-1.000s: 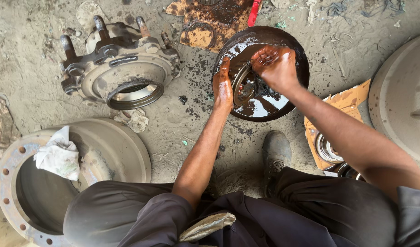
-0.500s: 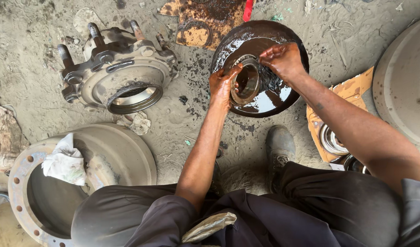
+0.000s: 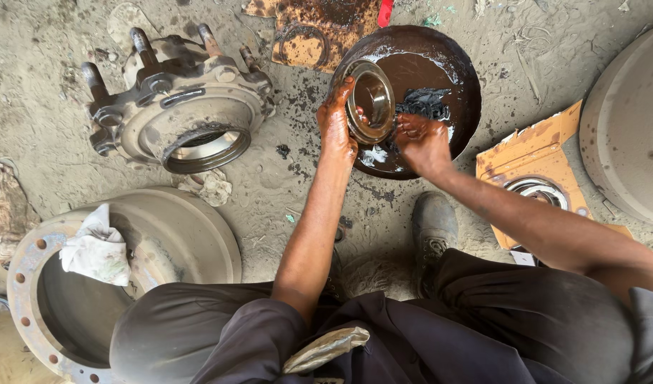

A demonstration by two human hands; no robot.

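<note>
Over the pan (image 3: 460, 64), left hand (image 3: 336, 122) is gripping the ring (image 3: 370, 102) by its left rim, tilted on edge, its opening facing right. Right hand (image 3: 420, 142) is lying just beside the ring, lower right, fingers curled and greasy, holding nothing visible; left is nearer.

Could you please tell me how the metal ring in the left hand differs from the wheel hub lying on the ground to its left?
The metal ring is small, smooth and shiny; the wheel hub is far larger, dull grey and carries protruding studs. The ring is held tilted by the left hand over the dark oily pan, wet with oil; the hub rests untouched on the dirt and looks dry. Both are round metal parts with an open centre.
</note>
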